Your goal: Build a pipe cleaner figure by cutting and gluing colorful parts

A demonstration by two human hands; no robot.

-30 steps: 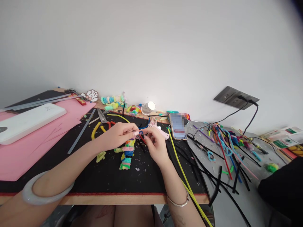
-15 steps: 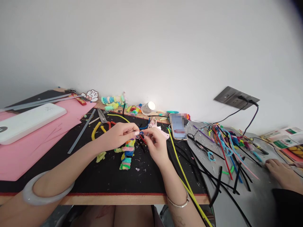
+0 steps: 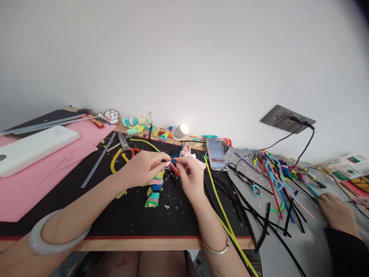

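Observation:
My left hand (image 3: pixel 142 167) and my right hand (image 3: pixel 190 176) meet over the black mat (image 3: pixel 123 215), fingers pinched together on a small red and blue craft piece (image 3: pixel 173 168). Just below the fingertips lies a multicoloured wrapped figure (image 3: pixel 154 192) of yellow, blue, pink and green bands. My left wrist wears a pale bangle (image 3: pixel 54 236), my right a thin silver bracelet (image 3: pixel 216 246). A long yellow-green cord (image 3: pixel 221 211) runs down the mat to the right of my right hand.
A pink sheet (image 3: pixel 34 177) with a white flat device (image 3: pixel 31 148) lies at left. Scissors (image 3: pixel 124 141), a paper cup (image 3: pixel 180 131) and a phone (image 3: pixel 216 154) sit at the back. Several black and coloured cords (image 3: pixel 276 192) litter the grey surface at right, where another person's hand (image 3: pixel 336 209) rests.
My hands have stayed together on the small piece, shifting it slightly. The other person's hand came into view at the right edge and has moved a little farther in.

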